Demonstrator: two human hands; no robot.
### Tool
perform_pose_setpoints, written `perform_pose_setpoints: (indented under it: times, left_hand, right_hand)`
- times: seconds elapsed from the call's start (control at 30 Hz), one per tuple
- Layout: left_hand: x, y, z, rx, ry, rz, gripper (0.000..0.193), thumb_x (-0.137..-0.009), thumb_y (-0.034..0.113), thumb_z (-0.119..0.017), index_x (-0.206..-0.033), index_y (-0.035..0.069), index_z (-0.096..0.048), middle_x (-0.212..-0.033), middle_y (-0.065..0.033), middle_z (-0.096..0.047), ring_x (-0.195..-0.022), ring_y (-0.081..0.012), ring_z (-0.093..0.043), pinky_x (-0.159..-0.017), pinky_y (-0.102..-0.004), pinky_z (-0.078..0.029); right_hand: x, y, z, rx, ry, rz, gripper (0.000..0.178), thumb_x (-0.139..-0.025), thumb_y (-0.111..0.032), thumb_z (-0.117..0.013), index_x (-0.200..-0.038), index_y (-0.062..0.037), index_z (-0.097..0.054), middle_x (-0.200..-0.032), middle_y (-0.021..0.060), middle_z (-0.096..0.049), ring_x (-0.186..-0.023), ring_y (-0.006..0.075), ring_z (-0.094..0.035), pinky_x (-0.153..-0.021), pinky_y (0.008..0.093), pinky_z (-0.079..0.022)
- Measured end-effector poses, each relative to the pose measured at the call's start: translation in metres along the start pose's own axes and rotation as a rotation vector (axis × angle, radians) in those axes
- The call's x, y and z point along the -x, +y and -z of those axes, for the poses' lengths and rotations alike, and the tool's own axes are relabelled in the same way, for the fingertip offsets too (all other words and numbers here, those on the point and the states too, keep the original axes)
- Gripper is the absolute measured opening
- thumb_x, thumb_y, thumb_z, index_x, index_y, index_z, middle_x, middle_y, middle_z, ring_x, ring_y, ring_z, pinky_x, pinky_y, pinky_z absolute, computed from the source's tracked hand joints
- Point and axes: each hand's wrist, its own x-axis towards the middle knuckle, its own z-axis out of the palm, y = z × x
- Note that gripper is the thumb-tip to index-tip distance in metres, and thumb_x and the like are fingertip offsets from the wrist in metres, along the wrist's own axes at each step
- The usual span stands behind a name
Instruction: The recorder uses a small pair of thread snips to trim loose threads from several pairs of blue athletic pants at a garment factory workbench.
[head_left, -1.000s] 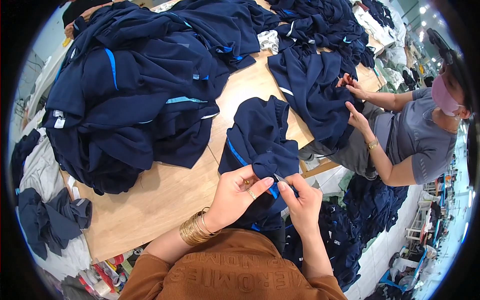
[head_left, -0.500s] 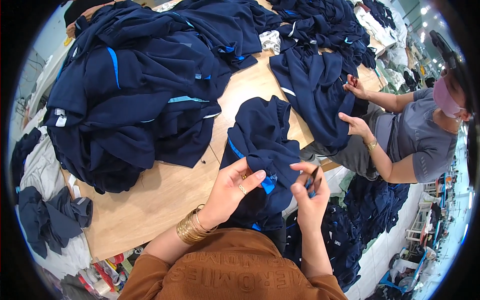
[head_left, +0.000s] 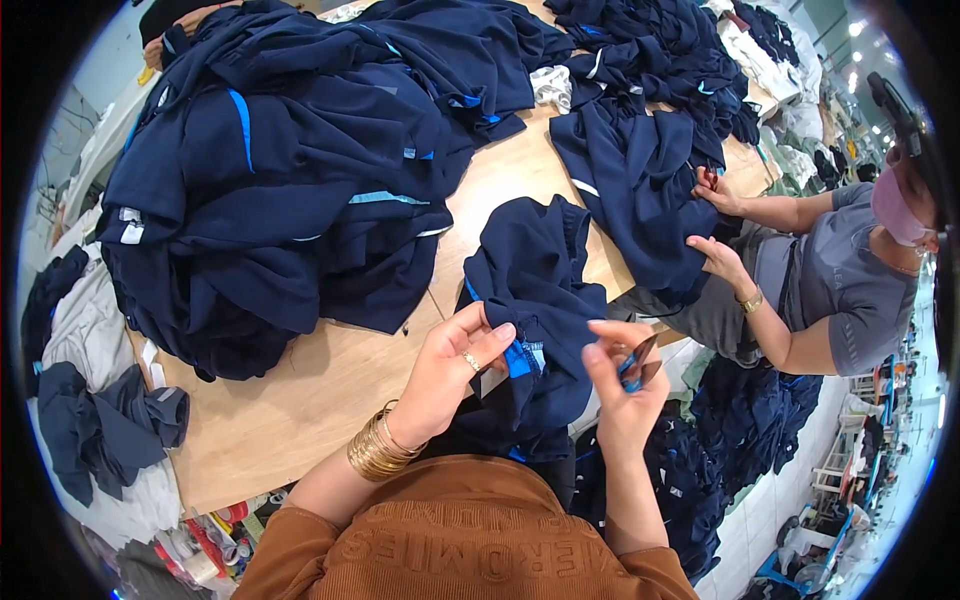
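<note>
A navy garment (head_left: 535, 255) with bright blue trim lies over the near table edge and hangs toward my lap. My left hand (head_left: 455, 365) pinches its edge between thumb and fingers, beside a blue strip and a small pale label. To the right, apart from the cloth, my right hand (head_left: 628, 385) is curled around a pair of thread snips (head_left: 632, 370) with dark blades and a blue part. The snips are partly hidden by my fingers.
A big heap of navy garments (head_left: 280, 200) covers the table's (head_left: 300, 420) left side. On the right a co-worker (head_left: 800, 270) handles another navy garment (head_left: 640, 190). More navy garments (head_left: 740, 420) are piled low at right. Grey and white cloth (head_left: 110, 420) sits at far left.
My left hand has shifted slightly left with the garment edge, and more of the blue strip and pale label shows. My right hand has moved a little right, its snips more visible.
</note>
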Motion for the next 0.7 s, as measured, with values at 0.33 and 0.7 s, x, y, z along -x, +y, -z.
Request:
perform_pose_setpoints:
  times: [0.33,0.7]
  left_hand:
    - [0.002,-0.001,0.012,-0.041,0.03,0.02,0.015,-0.092,0.022,-0.051,-0.092,0.007,-0.054,-0.076,0.0043,-0.057,-0.068,-0.0029,-0.052,-0.065,-0.0196,-0.042]
    - [0.003,0.007,0.021,0.144,0.038,-0.003,0.015,-0.093,0.018,-0.049,-0.098,0.005,-0.054,-0.085,0.0041,-0.057,-0.076,-0.0025,-0.053,-0.07,-0.0181,-0.043]
  right_hand:
    - [-0.009,0.004,0.006,-0.554,0.064,-0.179,0.006,-0.087,-0.007,-0.055,-0.085,-0.003,-0.051,-0.081,0.0026,-0.054,-0.076,0.0086,-0.05,-0.066,0.0201,-0.038]
    - [-0.019,0.034,-0.03,0.196,-0.369,-0.015,0.046,-0.066,-0.001,-0.068,-0.111,-0.008,-0.059,-0.111,0.007,-0.057,-0.098,0.0222,-0.056,-0.081,0.0305,-0.044]
